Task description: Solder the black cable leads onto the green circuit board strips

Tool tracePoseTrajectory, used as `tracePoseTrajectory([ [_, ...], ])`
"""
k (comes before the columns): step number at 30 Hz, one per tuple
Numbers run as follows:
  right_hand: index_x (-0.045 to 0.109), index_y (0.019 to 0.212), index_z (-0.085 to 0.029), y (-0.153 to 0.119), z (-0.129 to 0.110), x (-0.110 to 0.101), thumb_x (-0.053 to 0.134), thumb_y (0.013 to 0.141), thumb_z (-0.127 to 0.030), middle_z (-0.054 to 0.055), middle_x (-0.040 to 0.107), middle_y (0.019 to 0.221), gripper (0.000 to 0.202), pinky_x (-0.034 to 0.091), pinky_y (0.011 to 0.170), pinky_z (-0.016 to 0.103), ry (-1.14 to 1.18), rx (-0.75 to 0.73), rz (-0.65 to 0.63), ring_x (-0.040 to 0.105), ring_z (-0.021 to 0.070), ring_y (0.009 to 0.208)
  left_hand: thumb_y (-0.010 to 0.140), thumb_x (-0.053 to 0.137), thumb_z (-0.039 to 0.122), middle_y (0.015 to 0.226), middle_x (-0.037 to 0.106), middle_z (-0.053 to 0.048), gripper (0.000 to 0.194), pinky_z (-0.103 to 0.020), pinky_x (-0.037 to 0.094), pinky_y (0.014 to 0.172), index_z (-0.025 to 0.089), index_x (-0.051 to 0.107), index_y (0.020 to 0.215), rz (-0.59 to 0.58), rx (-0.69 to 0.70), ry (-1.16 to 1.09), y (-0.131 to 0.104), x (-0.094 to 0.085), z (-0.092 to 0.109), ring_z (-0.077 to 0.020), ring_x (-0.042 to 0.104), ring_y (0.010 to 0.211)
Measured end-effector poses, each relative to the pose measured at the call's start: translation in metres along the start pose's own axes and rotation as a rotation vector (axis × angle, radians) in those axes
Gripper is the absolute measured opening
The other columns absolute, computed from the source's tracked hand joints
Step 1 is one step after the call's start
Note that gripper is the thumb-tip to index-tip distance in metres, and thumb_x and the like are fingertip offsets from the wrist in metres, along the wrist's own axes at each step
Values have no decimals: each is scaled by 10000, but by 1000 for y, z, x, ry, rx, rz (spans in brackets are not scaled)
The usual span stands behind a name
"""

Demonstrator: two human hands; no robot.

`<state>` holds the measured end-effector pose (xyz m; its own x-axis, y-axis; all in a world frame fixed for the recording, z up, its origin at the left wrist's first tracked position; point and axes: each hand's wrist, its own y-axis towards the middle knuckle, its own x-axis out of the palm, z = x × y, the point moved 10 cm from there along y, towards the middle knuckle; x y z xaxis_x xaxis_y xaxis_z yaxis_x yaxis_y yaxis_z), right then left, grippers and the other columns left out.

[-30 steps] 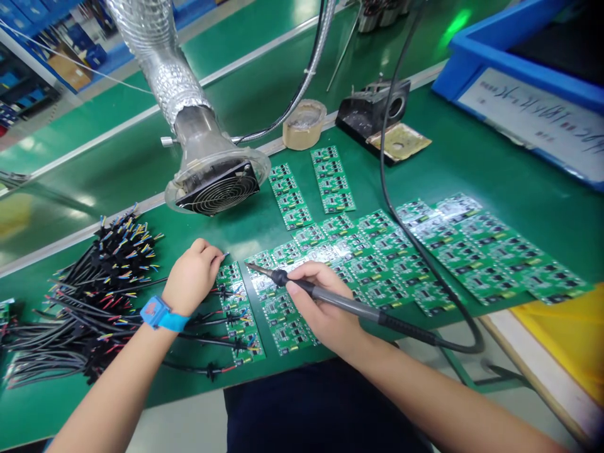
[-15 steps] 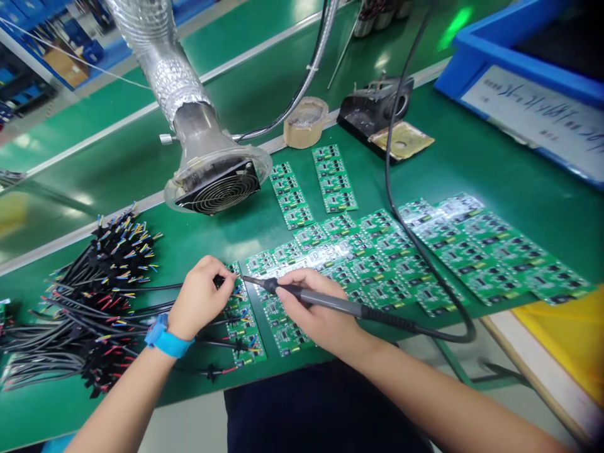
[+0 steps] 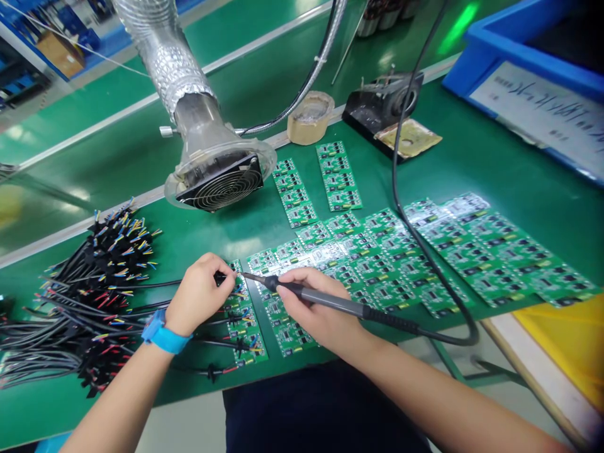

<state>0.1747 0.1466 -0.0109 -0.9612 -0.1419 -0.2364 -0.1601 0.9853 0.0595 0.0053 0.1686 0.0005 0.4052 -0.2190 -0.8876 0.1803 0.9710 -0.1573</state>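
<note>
Hands with soldering iron and wire over near-edge circuit board strip.

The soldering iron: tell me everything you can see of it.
The soldering iron is a slim pen-shaped tool with a grey handle, a black collar near the front and a thin dark metal tip. The right hand holds it like a pen, nearly flat, tip pointing left. The tip meets the top of the circuit board strip right beside the left hand fingers, which pinch a black cable. A black cord leaves its rear, loops right and climbs away over the boards.
</note>
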Motion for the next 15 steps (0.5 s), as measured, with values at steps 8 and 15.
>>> tracePoseTrajectory([
  [8,584,833,-187,0,-2,1,571,771,-242,-21,625,621,84,425,430,206,-18,-2,-16,519,78,440,758,510,214,758,585,-20,109,-287,433,679,180,578,680,-22,-3,9,3,1,0,-153,556,706],
  [15,571,788,-205,0,-3,-14,563,765,-221,-27,604,591,29,438,430,220,15,8,110,534,96,460,751,516,213,752,592,-23,107,-293,436,693,179,580,672,-42,-4,6,5,1,1,-160,563,720],
])
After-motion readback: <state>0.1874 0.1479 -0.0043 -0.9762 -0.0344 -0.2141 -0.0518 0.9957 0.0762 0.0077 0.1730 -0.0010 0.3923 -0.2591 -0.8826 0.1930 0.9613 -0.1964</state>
